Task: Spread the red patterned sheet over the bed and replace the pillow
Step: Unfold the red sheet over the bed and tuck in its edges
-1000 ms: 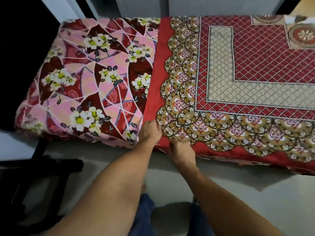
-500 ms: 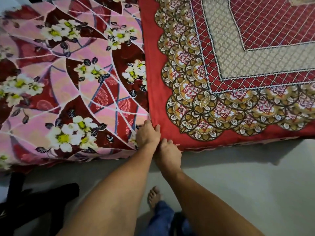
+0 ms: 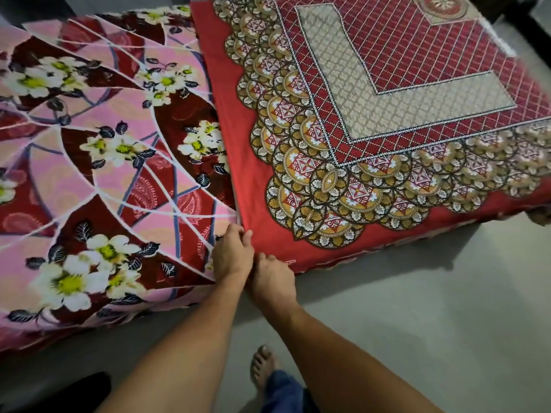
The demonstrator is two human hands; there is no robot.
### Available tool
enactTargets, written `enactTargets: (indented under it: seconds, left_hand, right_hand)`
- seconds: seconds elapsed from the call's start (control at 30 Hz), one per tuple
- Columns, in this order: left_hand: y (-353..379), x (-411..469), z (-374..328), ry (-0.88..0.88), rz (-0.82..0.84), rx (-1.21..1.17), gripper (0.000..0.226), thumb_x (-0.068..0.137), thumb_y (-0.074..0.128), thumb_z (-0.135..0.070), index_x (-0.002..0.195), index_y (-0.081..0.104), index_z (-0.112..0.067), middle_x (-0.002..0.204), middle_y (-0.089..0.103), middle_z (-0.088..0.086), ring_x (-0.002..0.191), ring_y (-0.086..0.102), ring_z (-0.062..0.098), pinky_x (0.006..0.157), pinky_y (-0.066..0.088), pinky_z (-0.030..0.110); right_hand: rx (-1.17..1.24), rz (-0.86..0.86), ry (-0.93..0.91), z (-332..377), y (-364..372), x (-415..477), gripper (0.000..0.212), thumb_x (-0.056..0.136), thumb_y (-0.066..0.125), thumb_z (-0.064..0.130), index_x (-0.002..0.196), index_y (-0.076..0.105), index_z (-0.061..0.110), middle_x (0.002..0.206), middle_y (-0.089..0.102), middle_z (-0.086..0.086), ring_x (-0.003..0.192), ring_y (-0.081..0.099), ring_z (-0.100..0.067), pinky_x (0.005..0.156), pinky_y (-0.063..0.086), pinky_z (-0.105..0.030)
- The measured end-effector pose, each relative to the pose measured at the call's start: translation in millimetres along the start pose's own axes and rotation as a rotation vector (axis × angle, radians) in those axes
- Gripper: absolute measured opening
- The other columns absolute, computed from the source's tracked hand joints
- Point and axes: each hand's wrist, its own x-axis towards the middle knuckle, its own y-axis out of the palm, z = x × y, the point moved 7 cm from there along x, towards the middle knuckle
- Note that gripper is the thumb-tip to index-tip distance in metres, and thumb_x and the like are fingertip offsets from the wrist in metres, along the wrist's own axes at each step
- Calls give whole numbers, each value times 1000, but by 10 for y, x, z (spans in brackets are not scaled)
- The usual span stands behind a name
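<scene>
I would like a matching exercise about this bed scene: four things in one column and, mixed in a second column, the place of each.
Things:
1. red patterned sheet
2. pink floral sheet
3. left hand
4. bare foot

Places:
A. on the grey floor, between the forearms
B. at the near corner of the red sheet, beside the right hand
C. over the right part of the bed
D. over the left part of the bed

Pairs: 1-C, 2-D, 3-B, 4-A
</scene>
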Motion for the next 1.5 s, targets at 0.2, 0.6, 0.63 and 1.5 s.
enactTargets:
  seconds: [0.2, 0.6, 0.63, 1.5]
  left_hand:
    - [-103, -60, 130, 122, -103, 59, 14, 97, 60, -25, 94, 54, -13, 84, 69, 15, 78, 66, 36, 65, 44, 39]
    - [-118, -96, -79, 77, -171, 423, 37, 81, 72, -24, 105, 52, -4, 98, 60, 27, 92, 56, 41, 72, 44, 48]
    - [-141, -78, -173, 124, -220, 421, 41, 79, 71, -22, 110, 52, -4, 107, 58, 26, 100, 53, 41, 79, 44, 51]
    - [1846, -520, -2393, 1182, 326, 862, 76, 97, 1, -63, 150, -30, -20, 152, -43, 12, 142, -37, 26, 119, -15, 47]
  right_hand:
    - [-29, -18, -105, 196, 132, -119, 21, 80, 71, 27, 92, 66, 11, 82, 68, -11, 68, 67, -29, 55, 51, -32]
    - [43, 35, -196, -1, 165, 3, 36, 89, 64, 31, 120, 63, 12, 102, 68, -13, 90, 68, -36, 68, 47, -37]
    - [16, -2, -242, -45, 82, 20, 36, 86, 67, 39, 112, 67, 15, 93, 69, -11, 80, 68, -35, 63, 44, -34]
    - [1759, -808, 1040, -4015, -557, 312, 57, 94, 65, 49, 128, 56, 4, 116, 65, -7, 98, 66, -28, 94, 55, -43]
